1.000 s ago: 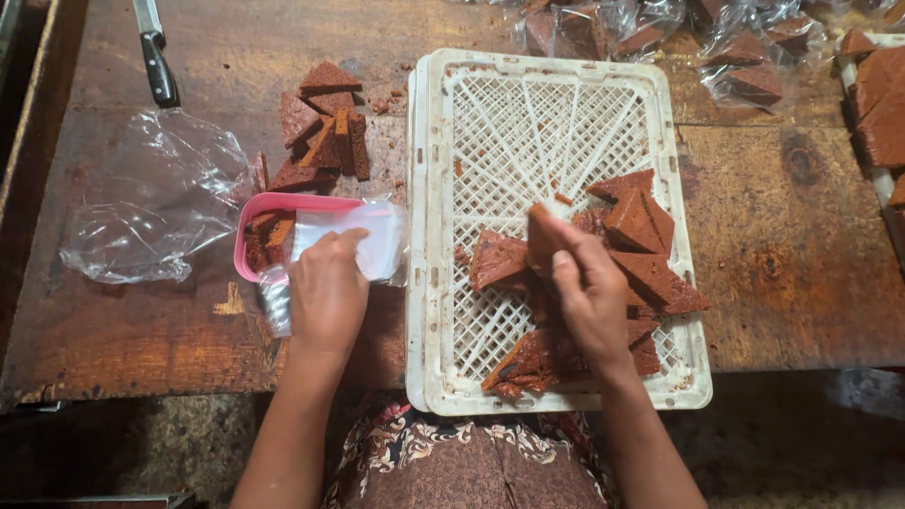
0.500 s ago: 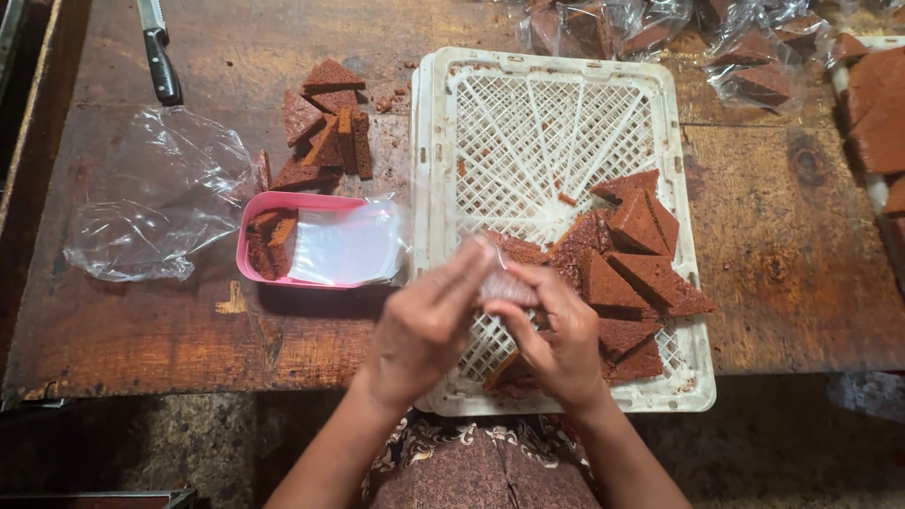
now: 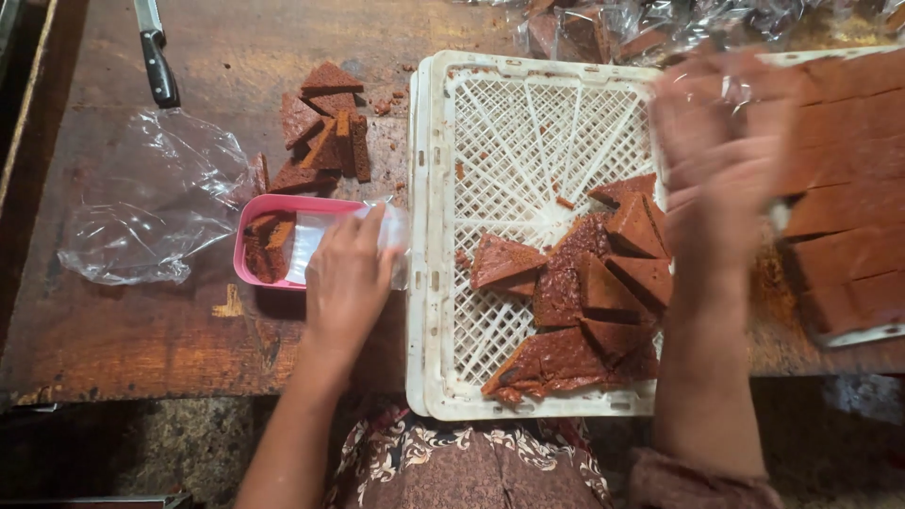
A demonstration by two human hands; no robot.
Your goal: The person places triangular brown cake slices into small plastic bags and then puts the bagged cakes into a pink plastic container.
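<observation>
My left hand (image 3: 347, 286) rests on a stack of clear plastic bags (image 3: 394, 229) that lies in a small pink tub (image 3: 253, 215), with its fingertips pinching the top bag. My right hand (image 3: 721, 160) is a blur over the far right edge of the white lattice tray (image 3: 429, 236), beside the brown slabs (image 3: 848, 188). A glint of plastic shows near its fingers, but the hand is too blurred to show what it holds. Brown triangular cake pieces (image 3: 603, 283) lie heaped in the near right part of the tray.
Brown offcuts (image 3: 325, 132) are piled beyond the tub, and more lie inside it. A crumpled clear plastic bag (image 3: 151, 207) sits at the left. A knife (image 3: 156, 57) lies at the far left. Wrapped pieces (image 3: 603, 28) crowd the back edge of the wooden table (image 3: 113, 349).
Both hands were together over the tray's near edge half a second ago. Now the left hand is back on the bags in the pink tub and the right has swung far right.
</observation>
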